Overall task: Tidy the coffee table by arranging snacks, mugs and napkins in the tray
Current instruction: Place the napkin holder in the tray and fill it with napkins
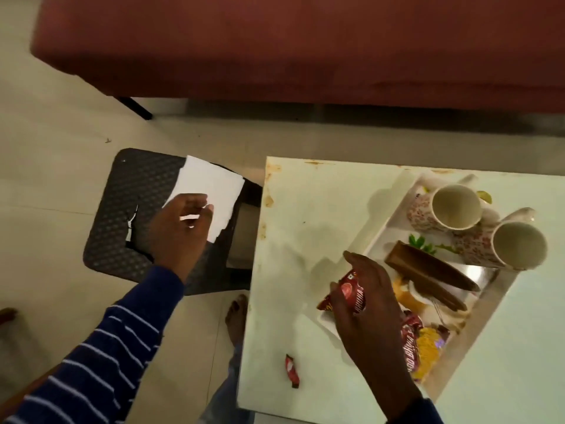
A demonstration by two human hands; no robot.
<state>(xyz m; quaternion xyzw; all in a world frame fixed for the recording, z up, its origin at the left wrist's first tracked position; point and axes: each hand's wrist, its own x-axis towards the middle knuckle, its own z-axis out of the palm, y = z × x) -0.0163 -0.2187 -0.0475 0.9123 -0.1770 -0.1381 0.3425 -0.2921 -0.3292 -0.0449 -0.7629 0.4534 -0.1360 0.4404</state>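
Sofa (305,47), dark red, fills top of view, floor (46,166) pale tile below it. Bench (305,215) white, stained along left edge, sits lower right. Black woven stool (122,209) just beside bench on its left, cracked near its middle. White tray (388,215) lies angled on bench's right part. In tray: 2 floral mugs (455,209) (516,243) at far end, touching, on their sides w/ mouths facing cam; brown wooden holder (428,270) mid-tray; red and yellow snack packs (428,347) at near end.

L hand (180,234), striped blue sleeve, is over stool, grip pinched on white napkin (211,191), napkin partly over stool's far right corner. R hand (367,304) at tray's near-left edge, grip wrapped round red snack packet (351,295), packet tilted, one end sticking out left past tray rim. Small red candy wrapper (292,374) lies alone on bench near front edge, apart from tray. Bare foot (235,316) on floor between stool and bench.
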